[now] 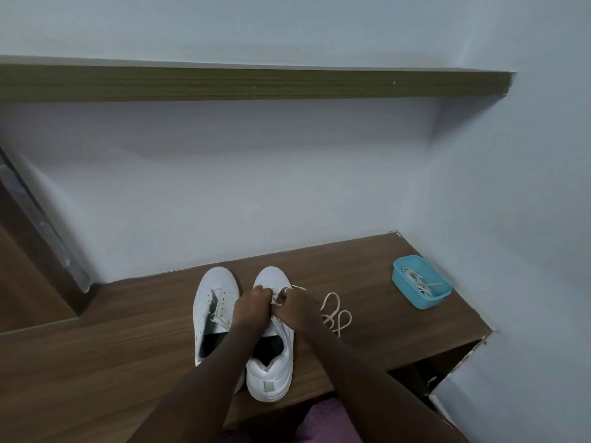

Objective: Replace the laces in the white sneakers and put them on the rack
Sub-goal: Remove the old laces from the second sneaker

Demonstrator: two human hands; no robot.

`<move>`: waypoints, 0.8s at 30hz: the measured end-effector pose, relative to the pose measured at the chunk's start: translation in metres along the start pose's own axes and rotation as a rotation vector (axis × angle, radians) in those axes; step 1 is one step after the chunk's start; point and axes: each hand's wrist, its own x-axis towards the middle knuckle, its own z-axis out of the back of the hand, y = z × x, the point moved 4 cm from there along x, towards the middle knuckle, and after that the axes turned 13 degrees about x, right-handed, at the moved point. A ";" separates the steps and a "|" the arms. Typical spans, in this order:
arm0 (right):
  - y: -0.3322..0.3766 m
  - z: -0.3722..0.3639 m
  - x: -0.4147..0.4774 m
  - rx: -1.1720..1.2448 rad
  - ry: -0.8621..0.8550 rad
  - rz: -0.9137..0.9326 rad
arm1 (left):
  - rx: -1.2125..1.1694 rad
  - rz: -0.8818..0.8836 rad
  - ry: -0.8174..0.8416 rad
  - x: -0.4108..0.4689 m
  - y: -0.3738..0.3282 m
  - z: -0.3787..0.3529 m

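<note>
White leather under both hands right now: the right sneaker (269, 377) sits heel toward me on the wooden counter (128, 340). My wrists cover its tongue and most of the eyelet rows, so I can't make out how far it's laced. Left hand (252, 303) is knuckles up, fingers curled down onto the front eyelets and gripping the upper; anything else in that grip is hidden. Right hand (295, 306) pinches the cream lace (329, 318), and its slack trails off in loops on the counter just beside the shoe. Left sneaker (215, 292) stands close alongside, with my forearm crossing its heel and a loose lace showing along its eyelets. Over by the right wall, a blue tray (428, 302) holds a tangle of laces (419, 281), too small to count. Olive wood-grain shelf (256, 84) runs overhead, and purple cloth (323, 422) is cut off at the bottom edge.
</note>
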 end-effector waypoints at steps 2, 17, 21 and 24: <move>-0.003 0.001 0.000 0.069 0.036 0.030 | -0.034 0.015 0.007 0.001 0.001 -0.002; -0.001 -0.002 -0.019 -0.081 0.026 0.163 | -0.932 0.634 0.219 -0.006 0.039 -0.031; -0.001 -0.002 -0.018 -0.049 -0.007 0.116 | -0.784 0.544 0.065 -0.006 0.035 -0.016; -0.003 -0.006 -0.018 -0.087 0.014 0.117 | -0.494 0.195 -0.056 -0.002 0.025 -0.004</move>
